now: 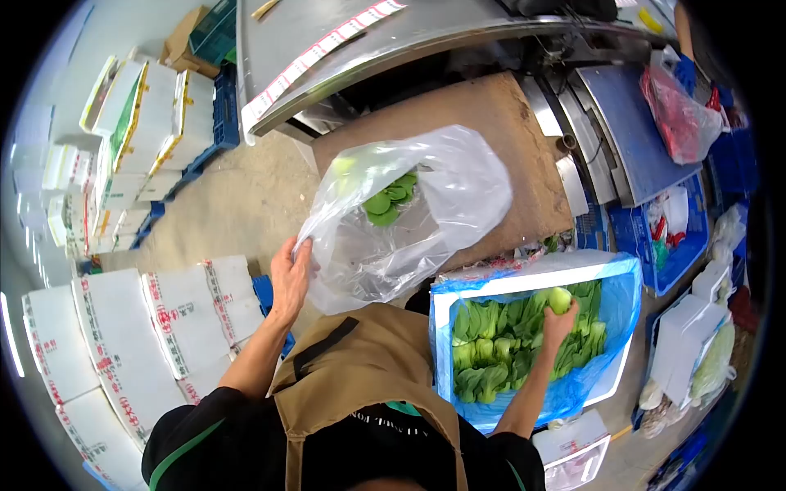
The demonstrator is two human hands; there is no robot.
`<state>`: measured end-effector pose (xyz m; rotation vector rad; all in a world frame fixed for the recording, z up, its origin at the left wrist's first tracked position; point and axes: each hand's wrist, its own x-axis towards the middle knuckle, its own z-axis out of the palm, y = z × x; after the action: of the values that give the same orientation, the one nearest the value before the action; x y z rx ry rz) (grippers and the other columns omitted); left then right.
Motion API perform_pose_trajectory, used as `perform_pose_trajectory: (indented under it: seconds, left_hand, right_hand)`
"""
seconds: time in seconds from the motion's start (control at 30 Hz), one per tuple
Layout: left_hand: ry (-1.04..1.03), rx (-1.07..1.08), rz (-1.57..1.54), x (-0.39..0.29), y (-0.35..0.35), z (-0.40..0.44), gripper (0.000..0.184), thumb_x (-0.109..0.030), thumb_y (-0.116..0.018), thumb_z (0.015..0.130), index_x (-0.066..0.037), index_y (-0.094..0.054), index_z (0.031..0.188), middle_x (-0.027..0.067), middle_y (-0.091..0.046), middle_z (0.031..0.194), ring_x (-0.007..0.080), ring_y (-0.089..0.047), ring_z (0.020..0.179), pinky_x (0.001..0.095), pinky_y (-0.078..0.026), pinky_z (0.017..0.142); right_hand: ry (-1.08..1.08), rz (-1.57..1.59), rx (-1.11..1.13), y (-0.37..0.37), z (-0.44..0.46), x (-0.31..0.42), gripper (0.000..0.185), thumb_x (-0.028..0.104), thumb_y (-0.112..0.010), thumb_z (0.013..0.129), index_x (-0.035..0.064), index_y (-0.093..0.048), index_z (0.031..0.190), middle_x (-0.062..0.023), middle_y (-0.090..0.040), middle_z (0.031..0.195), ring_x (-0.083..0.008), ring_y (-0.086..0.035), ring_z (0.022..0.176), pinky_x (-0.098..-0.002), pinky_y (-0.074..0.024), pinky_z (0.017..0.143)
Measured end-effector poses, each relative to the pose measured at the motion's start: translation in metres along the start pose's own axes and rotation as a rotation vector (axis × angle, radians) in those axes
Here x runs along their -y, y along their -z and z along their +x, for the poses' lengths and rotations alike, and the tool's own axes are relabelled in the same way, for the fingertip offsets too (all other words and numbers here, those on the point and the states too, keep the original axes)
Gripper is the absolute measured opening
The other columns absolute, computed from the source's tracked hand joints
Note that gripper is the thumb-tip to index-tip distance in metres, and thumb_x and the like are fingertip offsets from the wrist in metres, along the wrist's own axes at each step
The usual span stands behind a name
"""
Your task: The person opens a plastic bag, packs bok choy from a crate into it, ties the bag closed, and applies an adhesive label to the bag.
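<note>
A clear plastic bag (467, 188) lies open on a brown board, with a few leafy greens (391, 200) inside it. My left hand (291, 274) pinches the bag's edge at its near left side. On the right, my right hand (561, 319) is closed around the pale base of a green vegetable (559, 300), over a white foam box (443, 344) lined with blue plastic. Rows of leafy greens (499, 348) fill the box.
White foam boxes (115, 352) are stacked at the left, more (147, 114) behind them. A metal table (319, 90) with a label strip stands ahead. Blue crates (692, 221), a red bag (675, 110) and another person's arm (684, 41) are at the right.
</note>
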<state>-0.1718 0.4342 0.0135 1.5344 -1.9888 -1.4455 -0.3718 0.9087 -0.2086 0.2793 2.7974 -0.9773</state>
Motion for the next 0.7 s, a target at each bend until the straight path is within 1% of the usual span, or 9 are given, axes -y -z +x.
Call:
perform_pose_trajectory:
  seconds: [0.07,0.13,0.2,0.27,0.3,0.43,0.57,0.63,0.7]
  left_hand:
    - [0.014,0.014,-0.012,-0.008,0.004,0.004,0.031,-0.026,-0.056,0.094,0.002,-0.063,0.107,-0.0008,-0.055,0.067,0.0069,-0.05,0.058,0.0238,-0.041,0.052]
    - [0.025,0.076,-0.044,0.0,0.009,0.015,0.031,-0.025,-0.057,0.093,0.002,-0.062,0.107,-0.002,-0.054,0.067,0.007,-0.049,0.057,0.0234,-0.04,0.051]
    - [0.023,0.148,-0.115,0.004,0.008,0.019,0.03,-0.025,-0.058,0.093,0.001,-0.063,0.107,-0.0029,-0.054,0.068,0.0068,-0.048,0.056,0.0228,-0.04,0.051]
    - [0.016,0.158,-0.152,-0.001,0.01,0.018,0.029,-0.025,-0.059,0.093,0.001,-0.063,0.104,-0.0032,-0.054,0.068,0.0062,-0.048,0.057,0.0222,-0.04,0.051]
    - [0.012,0.155,-0.132,0.002,0.012,0.016,0.028,-0.025,-0.059,0.092,0.001,-0.064,0.103,-0.0033,-0.054,0.069,0.0059,-0.048,0.057,0.0219,-0.041,0.052]
    - [0.051,0.192,-0.13,0.011,0.021,0.015,0.028,-0.024,-0.061,0.092,0.001,-0.063,0.104,-0.0023,-0.055,0.071,0.0061,-0.05,0.058,0.0217,-0.041,0.053]
    - [0.054,0.209,-0.067,0.014,0.025,0.012,0.029,-0.026,-0.059,0.093,0.0,-0.063,0.104,-0.0008,-0.057,0.074,0.0069,-0.052,0.063,0.0226,-0.042,0.055]
    - [0.046,0.162,-0.043,0.01,0.028,0.007,0.03,-0.028,-0.058,0.093,-0.001,-0.064,0.102,-0.0009,-0.057,0.074,0.0068,-0.052,0.065,0.0231,-0.042,0.055]
    - [-0.011,0.151,-0.051,0.017,0.033,0.008,0.032,-0.03,-0.056,0.094,-0.001,-0.065,0.101,-0.0011,-0.058,0.076,0.0065,-0.051,0.065,0.0233,-0.042,0.057]
  right_hand:
    - [-0.025,0.008,0.034,0.034,-0.004,0.022,0.063,0.006,-0.071,0.065,-0.0021,-0.046,0.123,-0.0194,-0.058,0.114,-0.0305,-0.059,0.101,-0.0384,-0.0472,0.087]
    - [-0.137,0.303,0.34,0.029,0.0,0.01,0.062,0.01,-0.076,0.066,-0.0012,-0.049,0.12,-0.0125,-0.061,0.103,-0.023,-0.06,0.09,-0.035,-0.0491,0.078]
    - [-0.064,0.1,0.395,0.006,-0.002,0.002,0.062,0.018,-0.081,0.06,0.0003,-0.054,0.113,-0.0103,-0.062,0.098,-0.0216,-0.058,0.085,-0.0347,-0.0482,0.074]
    - [0.218,-0.59,0.416,-0.031,-0.003,-0.033,0.071,0.033,-0.084,0.052,0.0008,-0.059,0.11,-0.027,-0.039,0.136,-0.0394,-0.047,0.118,-0.0406,-0.0428,0.096]
    - [0.034,-0.615,0.497,-0.042,-0.01,-0.023,0.078,0.038,-0.083,0.051,0.0066,-0.059,0.118,-0.0271,-0.022,0.147,-0.0453,-0.032,0.13,-0.0505,-0.0326,0.105]
    - [-0.062,-0.753,0.587,-0.038,0.001,-0.006,0.083,0.042,-0.083,0.05,0.0109,-0.06,0.123,-0.0251,-0.019,0.149,-0.0439,-0.022,0.135,-0.0643,-0.0193,0.105]
    - [-0.119,-0.641,0.612,-0.013,0.039,-0.004,0.087,0.043,-0.082,0.052,0.0082,-0.057,0.127,-0.0235,-0.012,0.153,-0.0422,-0.016,0.139,-0.0619,-0.0169,0.108]
    - [-0.092,-0.602,0.636,-0.033,0.055,-0.027,0.088,0.048,-0.079,0.055,0.0091,-0.054,0.13,-0.0239,-0.022,0.15,-0.0406,-0.019,0.138,-0.0626,-0.0143,0.109]
    - [0.029,-0.519,0.752,-0.057,0.079,-0.078,0.094,0.052,-0.08,0.052,0.0091,-0.052,0.131,-0.0226,-0.04,0.14,-0.04,-0.032,0.133,-0.0555,-0.0282,0.107]
